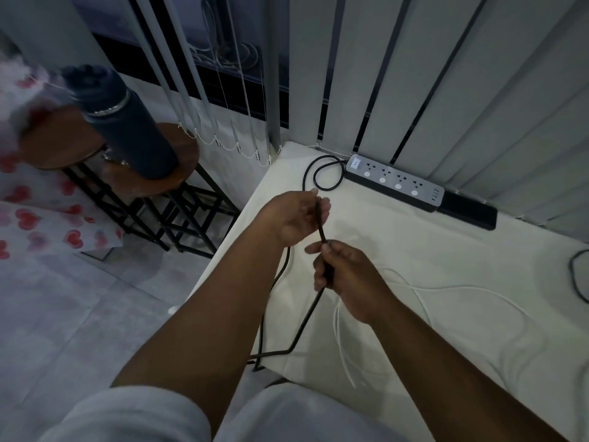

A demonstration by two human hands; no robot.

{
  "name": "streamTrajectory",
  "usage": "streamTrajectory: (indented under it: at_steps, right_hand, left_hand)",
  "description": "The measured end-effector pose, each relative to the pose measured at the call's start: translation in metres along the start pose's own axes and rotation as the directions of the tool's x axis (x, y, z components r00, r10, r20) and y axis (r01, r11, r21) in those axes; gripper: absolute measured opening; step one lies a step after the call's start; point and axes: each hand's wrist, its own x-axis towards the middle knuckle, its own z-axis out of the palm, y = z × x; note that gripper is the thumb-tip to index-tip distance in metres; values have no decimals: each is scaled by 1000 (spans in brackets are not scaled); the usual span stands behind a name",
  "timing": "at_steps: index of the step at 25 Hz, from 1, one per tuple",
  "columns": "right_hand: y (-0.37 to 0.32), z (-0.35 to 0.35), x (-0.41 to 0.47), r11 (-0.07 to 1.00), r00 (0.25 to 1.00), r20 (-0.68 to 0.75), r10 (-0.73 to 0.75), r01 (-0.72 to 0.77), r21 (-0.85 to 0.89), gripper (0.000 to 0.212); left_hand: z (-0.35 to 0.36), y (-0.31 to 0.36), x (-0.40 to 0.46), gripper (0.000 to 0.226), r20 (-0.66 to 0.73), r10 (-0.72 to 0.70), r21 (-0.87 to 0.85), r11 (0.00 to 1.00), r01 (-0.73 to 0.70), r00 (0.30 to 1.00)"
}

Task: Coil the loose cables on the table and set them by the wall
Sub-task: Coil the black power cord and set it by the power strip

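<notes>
- Nearest in, the white cable (424, 301) lies in loose loops on the table (446, 250), trailing off its front edge, just behind the right hand.
- Right hand (347, 279) is up over the table, fingers curled tight round the black cable (306, 317), thumb and forefinger pinching it at the top of the fist.
- Below that fist the black cable drops to the table's front edge, kinks, and hangs off the table's left side.
- Left hand (294, 218), just beyond, palm turned up, fingers loosely bent with the black cable running across them; thumb presses it lightly.
- Between the two hands the cable is a short, straight, taut run.
- Farther back it loops once on the table and joins the power strip (395, 181) along the table's far edge, against the blinds (446, 90).
- Left of the table: a stool (153, 173) carrying a dark bottle (127, 122).
</notes>
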Motion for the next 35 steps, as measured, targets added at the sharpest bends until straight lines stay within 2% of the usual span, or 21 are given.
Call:
streamTrajectory:
  at_steps: [3, 6, 10, 13, 15, 17, 20, 21, 24, 26, 28, 30, 32, 33, 35]
  right_hand:
    - [8, -10, -23, 994, 983, 151, 103, -94, -61, 25]
    - [31, -23, -45, 965, 945, 213, 248, -222, -140, 28]
    - [52, -45, -54, 956, 943, 238, 231, -174, -238, 22]
    - [63, -60, -57, 941, 942, 236, 237, -162, -297, 24]
    - [64, -63, -60, 932, 967, 179, 182, -112, -346, 28]
    - [61, -62, -59, 947, 975, 150, 161, -110, -302, 17]
    - [46, -43, -56, 948, 954, 274, 119, -27, -316, 51]
    - [40, -31, -55, 949, 942, 324, 90, 18, -316, 54]
    - [33, 3, -54, 931, 890, 451, 67, 107, -350, 29]
    - [43, 7, -56, 893, 866, 489, 104, 136, -430, 24]
    - [59, -9, -57, 851, 877, 457, 149, 122, -510, 26]
    - [70, -29, -57, 880, 924, 351, 153, 35, -474, 29]
    - [64, -41, -54, 943, 984, 118, 135, -91, -319, 29]
    - [57, -44, -51, 969, 992, -19, 124, -125, -212, 29]
    - [33, -49, -44, 996, 964, -247, 95, -90, 29, 29]
  left_hand:
    - [31, 17, -18, 15, -34, 91, -62, 994, -93, 995]
    - [50, 46, -41, 22, -70, 298, 33, 954, -297, 952]
    - [68, 78, -81, 32, -51, 496, 60, 868, -493, 867]
    - [77, 83, -103, 36, -61, 584, 105, 810, -577, 809]
    - [79, 78, -112, 36, -36, 600, 147, 794, -590, 799]
    - [84, 72, -116, 37, 37, 584, 67, 808, -585, 811]
    - [104, 68, -123, 36, 166, 565, -68, 824, -563, 808]
    - [113, 67, -125, 35, 193, 560, -74, 827, -558, 805]
    - [129, 66, -127, 37, 197, 551, -61, 833, -550, 811]
    - [125, 76, -132, 36, 164, 584, -55, 810, -584, 795]
    - [115, 93, -142, 33, 139, 651, -36, 756, -653, 746]
    - [100, 105, -153, 28, 123, 727, 72, 672, -737, 675]
    - [84, 103, -156, 29, 113, 763, 259, 595, -761, 636]
    - [77, 97, -154, 31, 101, 758, 372, 572, -731, 645]
    - [62, 75, -142, 34, 57, 709, 566, 557, -608, 703]
